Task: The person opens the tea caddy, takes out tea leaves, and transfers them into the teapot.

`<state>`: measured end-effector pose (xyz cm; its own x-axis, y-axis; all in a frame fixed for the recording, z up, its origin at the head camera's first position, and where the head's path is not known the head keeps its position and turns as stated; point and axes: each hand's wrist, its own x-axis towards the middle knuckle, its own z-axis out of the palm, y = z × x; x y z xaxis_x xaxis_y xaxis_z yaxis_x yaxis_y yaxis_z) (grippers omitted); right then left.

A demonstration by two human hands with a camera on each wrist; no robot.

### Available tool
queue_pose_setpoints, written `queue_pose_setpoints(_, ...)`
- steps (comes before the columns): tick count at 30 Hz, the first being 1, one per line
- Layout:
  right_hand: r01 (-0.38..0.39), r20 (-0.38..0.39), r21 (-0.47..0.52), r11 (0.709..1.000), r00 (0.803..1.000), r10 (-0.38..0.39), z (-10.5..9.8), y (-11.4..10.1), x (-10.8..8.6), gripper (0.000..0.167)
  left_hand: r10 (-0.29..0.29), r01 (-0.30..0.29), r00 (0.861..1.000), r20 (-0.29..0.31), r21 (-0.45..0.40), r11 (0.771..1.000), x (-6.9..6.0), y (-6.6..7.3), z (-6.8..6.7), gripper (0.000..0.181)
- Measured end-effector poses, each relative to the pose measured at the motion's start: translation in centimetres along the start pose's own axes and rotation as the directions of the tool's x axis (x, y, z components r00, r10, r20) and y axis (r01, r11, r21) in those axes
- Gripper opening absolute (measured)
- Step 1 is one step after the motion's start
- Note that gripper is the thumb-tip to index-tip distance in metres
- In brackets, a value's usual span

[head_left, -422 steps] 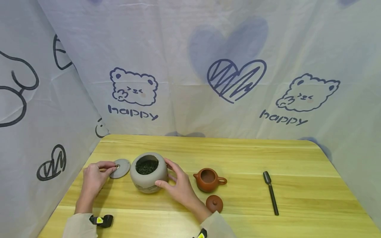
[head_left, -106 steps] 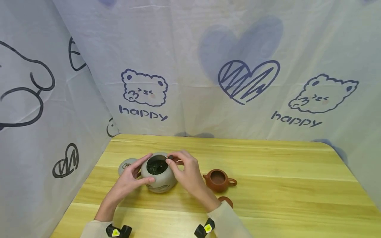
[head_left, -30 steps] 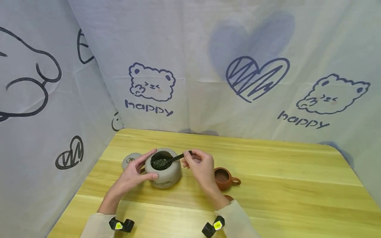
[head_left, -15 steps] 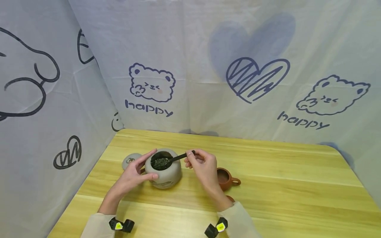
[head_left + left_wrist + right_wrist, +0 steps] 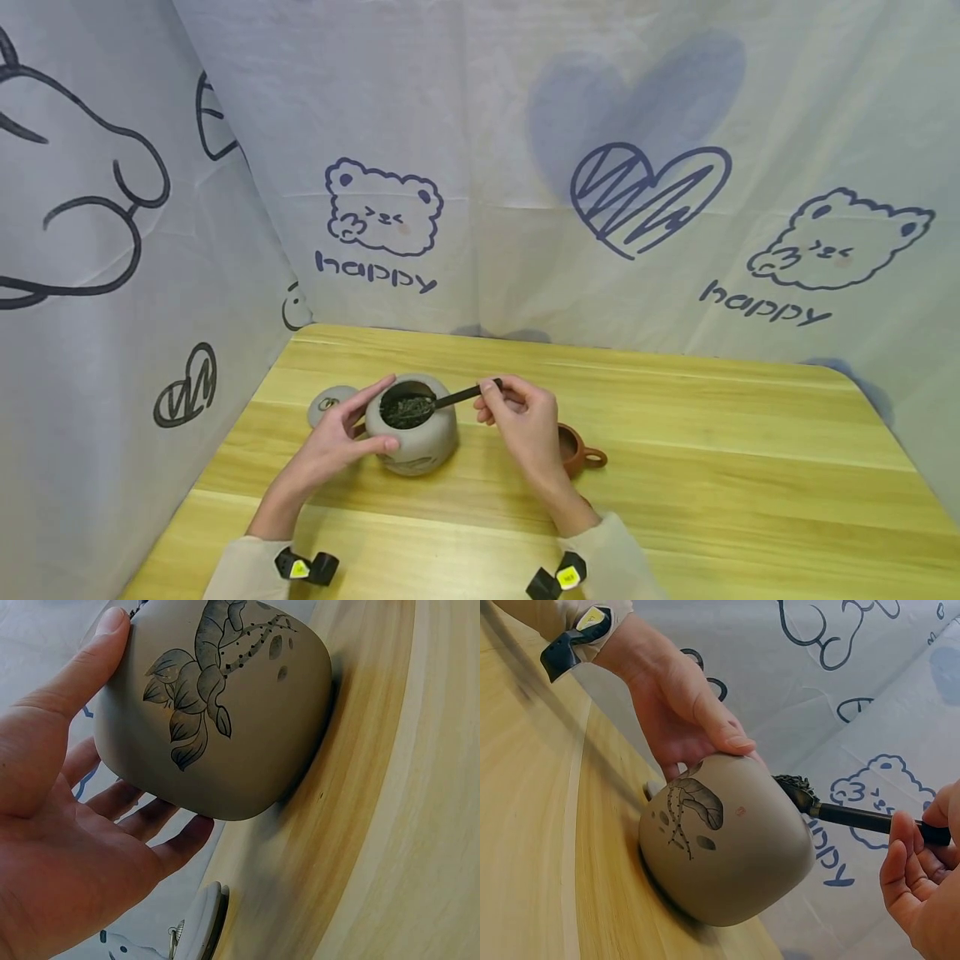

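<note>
Wooden tabletop [image 5: 712,442], printed cloth [image 5: 517,267] behind
Grey jar [image 5: 422,454] is gripped by left hand [image 5: 333,437]; black scoop [image 5: 459,395] is pinched by right hand [image 5: 525,421].

A wood-grain table [image 5: 720,475] bears a grey jar [image 5: 426,450] and, beside it, a lid [image 5: 321,400]. A brown teapot [image 5: 576,462] stands partly hidden.

A pale sheet [image 5: 510,275] hangs behind the far edge of the table [image 5: 720,442], printed with two blue bears [image 5: 384,208], each above the word "happy" [image 5: 375,273], and a scribbled heart [image 5: 651,200] between them. A faded heart [image 5: 637,100] overlaps it. A side sheet [image 5: 82,375] with bold dark outlines [image 5: 138,242] runs along the left edge. The wood-grained surface is yellow, its far corners rounded; light shines palely toward the near edge.
</note>
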<state>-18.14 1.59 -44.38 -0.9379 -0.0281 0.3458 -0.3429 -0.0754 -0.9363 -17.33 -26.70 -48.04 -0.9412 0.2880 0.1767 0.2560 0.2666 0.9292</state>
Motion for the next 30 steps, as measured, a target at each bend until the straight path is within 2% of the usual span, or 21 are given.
queue_pose_setpoints(11,-0.015,-0.012,-0.02,1.0,1.0,0.015,-0.7,-0.8,-0.1,0.015,0.001,-0.001,1.0,0.006,0.001,1.0,0.2,0.2,-0.3,0.083)
queue_pose_setpoints(23,0.033,-0.021,-0.016,0.999,0.999,-0.034,-2.5,-1.3,-0.5,0.018,-0.005,0.005,1.0,0.011,-0.012,1.0,0.4,0.3,-0.3,0.085)
queue_pose_setpoints(30,0.032,-0.032,-0.035,0.999,0.999,-0.033,-3.8,-1.5,-0.8,0.017,0.001,-0.001,1.0,0.008,-0.007,1.0,0.4,0.2,-0.3,0.085)
